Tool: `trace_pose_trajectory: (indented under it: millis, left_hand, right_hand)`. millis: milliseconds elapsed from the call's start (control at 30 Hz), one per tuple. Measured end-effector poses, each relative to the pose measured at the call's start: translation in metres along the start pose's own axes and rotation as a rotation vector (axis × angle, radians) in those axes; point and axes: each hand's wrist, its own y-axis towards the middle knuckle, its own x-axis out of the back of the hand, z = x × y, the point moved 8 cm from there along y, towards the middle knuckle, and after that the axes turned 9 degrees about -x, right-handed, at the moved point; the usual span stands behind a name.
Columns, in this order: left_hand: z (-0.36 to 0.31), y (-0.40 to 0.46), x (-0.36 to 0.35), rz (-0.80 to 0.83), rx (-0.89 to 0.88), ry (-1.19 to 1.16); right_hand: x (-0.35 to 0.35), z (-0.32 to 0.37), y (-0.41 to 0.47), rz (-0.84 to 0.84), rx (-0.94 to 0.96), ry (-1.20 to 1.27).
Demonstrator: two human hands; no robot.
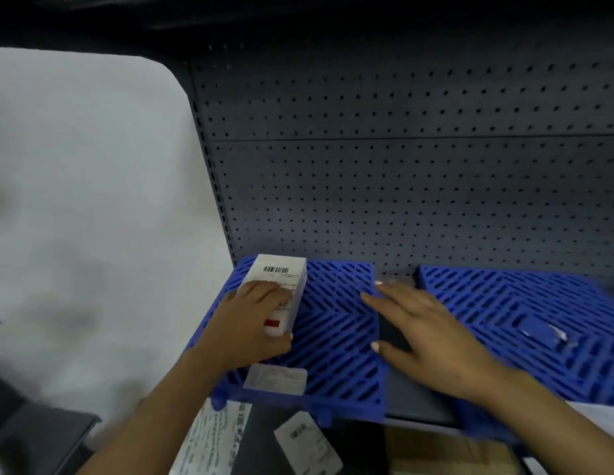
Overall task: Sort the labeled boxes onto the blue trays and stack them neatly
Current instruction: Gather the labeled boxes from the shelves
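**Box placement on left tray**

Two blue trays: left tray (336, 337), right tray (538, 303); left hand (254, 323) grips one white labeled box (281, 289) resting on the left tray; right hand (432, 330), fingers spread flat, hovers beside it; second box (276, 378) lies below the left hand.

Single head-worn view, looking forward and down from close above two blue trays (336, 337) on a shelf, facing the dark pegboard (401, 166) behind; wide-angle, edges bent, both forearms entering from the bottom.
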Motion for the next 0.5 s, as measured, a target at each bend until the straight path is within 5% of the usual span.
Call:
trace_pose_trajectory:
  millis: [300, 500]
  left_hand:
    - [-0.006, -0.007, 0.006, 0.094, -0.035, 0.062]
    - [-0.075, 0.007, 0.047, -0.110, -0.209, -0.016]
  right_hand:
    - [0.001, 0.011, -0.024, -0.026, -0.125, -0.019]
    - [0.026, -0.007, -0.057, -0.113, -0.213, -0.059]
